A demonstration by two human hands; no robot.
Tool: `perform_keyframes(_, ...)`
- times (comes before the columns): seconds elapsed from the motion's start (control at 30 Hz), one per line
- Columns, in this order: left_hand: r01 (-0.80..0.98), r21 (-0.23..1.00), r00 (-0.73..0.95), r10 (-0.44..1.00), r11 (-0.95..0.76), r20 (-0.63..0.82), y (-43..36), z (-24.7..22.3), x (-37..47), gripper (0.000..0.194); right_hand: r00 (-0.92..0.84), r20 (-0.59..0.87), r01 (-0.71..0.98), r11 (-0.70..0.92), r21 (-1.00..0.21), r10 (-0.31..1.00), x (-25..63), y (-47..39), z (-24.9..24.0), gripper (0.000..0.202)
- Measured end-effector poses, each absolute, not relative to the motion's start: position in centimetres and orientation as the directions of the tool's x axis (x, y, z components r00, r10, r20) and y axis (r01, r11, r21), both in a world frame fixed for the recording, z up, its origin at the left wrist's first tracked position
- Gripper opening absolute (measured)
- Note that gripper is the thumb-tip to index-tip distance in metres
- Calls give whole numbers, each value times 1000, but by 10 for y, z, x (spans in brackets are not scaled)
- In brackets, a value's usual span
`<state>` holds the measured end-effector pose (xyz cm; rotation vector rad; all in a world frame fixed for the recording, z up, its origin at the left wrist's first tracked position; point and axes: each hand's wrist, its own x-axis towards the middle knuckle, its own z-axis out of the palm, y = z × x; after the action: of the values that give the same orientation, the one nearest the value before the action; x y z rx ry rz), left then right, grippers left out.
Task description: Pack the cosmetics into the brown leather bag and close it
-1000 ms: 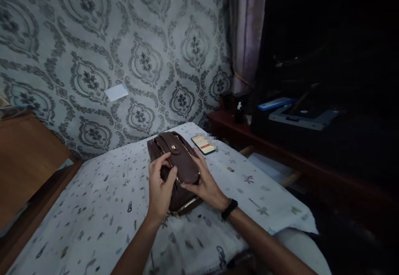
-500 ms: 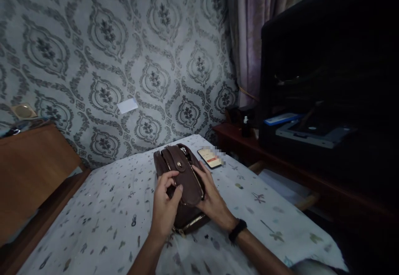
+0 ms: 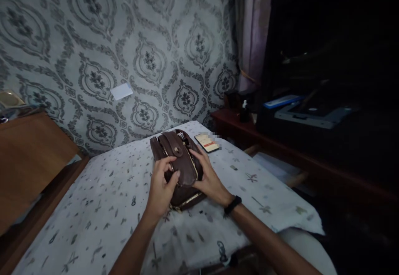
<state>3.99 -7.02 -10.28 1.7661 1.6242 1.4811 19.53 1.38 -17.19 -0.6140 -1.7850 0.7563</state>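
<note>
A dark brown leather bag (image 3: 183, 171) with a round metal clasp and gold zippers lies on the patterned cloth. My left hand (image 3: 161, 182) grips its left side, index finger and thumb curled near the zipper edge. On the opposite side, my right hand (image 3: 212, 181), with a black band at the wrist, holds the bag with its thumb near the rounded end of the flap. The zipped pocket by my right fingers gapes, and something shiny shows at its far end. A phone (image 3: 207, 142) with a lit screen lies just beyond the bag.
The bag rests on a white printed cloth (image 3: 118, 208) over a table. A wooden cabinet (image 3: 34, 154) stands at left. At right are a red-brown shelf (image 3: 227, 121) with a small dark bottle (image 3: 245, 112), and a dark unit holding a blue-edged box (image 3: 282, 101).
My view has shifted, so the bag, phone and hands appear higher in the picture and more of the table's near edge shows. Both hands keep nearly the same hold on the bag.
</note>
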Motion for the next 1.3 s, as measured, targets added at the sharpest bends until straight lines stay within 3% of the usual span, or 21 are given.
perform_keyframes(0.5, 642, 720, 5, 940, -264, 340, -74, -79, 29, 33, -366, 585, 32, 638, -769, 724, 200, 16, -171, 78)
perform_keyframes(0.87, 868, 451, 64, 946, -210, 318, -77, -72, 40, 33, -432, 580, 21, 651, -759, 690, 207, 19, -176, 68)
perform_keyframes(1.1, 905, 354, 77, 910, -235, 407, -77, -82, 39, 36, -478, 541, -6, 613, -790, 692, 220, 15, -169, 63)
perform_keyframes(1.3, 868, 391, 59, 846, -306, 530, -83, -98, 37, 31, -372, 518, -97, 522, -847, 771, 220, 9, -155, 70)
